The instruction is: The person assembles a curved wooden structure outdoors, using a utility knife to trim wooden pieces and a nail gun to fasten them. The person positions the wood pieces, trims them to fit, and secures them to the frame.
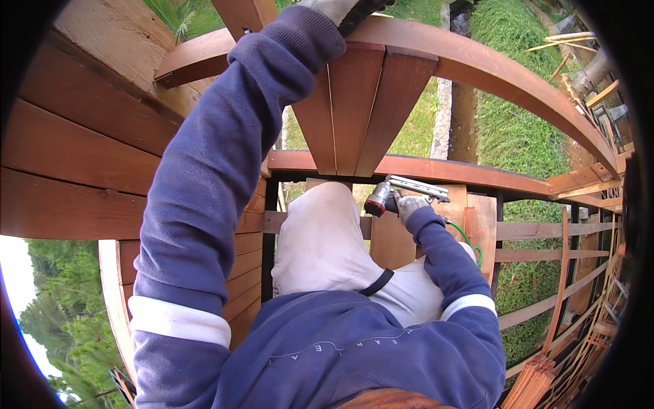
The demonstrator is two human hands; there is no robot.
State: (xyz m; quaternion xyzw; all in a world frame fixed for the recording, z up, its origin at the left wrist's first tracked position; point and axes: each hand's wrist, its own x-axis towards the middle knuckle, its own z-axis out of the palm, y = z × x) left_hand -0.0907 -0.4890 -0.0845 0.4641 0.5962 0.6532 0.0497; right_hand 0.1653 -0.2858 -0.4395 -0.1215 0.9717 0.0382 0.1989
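Observation:
My left hand (344,9), in a grey and black glove, is at the curved wooden top rail (490,61), and the picture's upper edge cuts off much of it. Its fingers do not show well enough to tell their grip. Below that rail, reddish-brown boards (351,102) stand side by side, narrowing toward the lower rail (415,165). My right hand (411,203), also gloved, is closed around a pneumatic nail gun (392,196) beside my knee. A green air hose (470,240) runs near my right forearm.
Brown plank walling (75,163) rises on the left beside a thick timber beam (116,41). Wooden slats and dark bars (545,232) cross on the right, above grass. A bundle of wood strips (535,378) is at lower right. Loose boards (392,238) lie under the nail gun.

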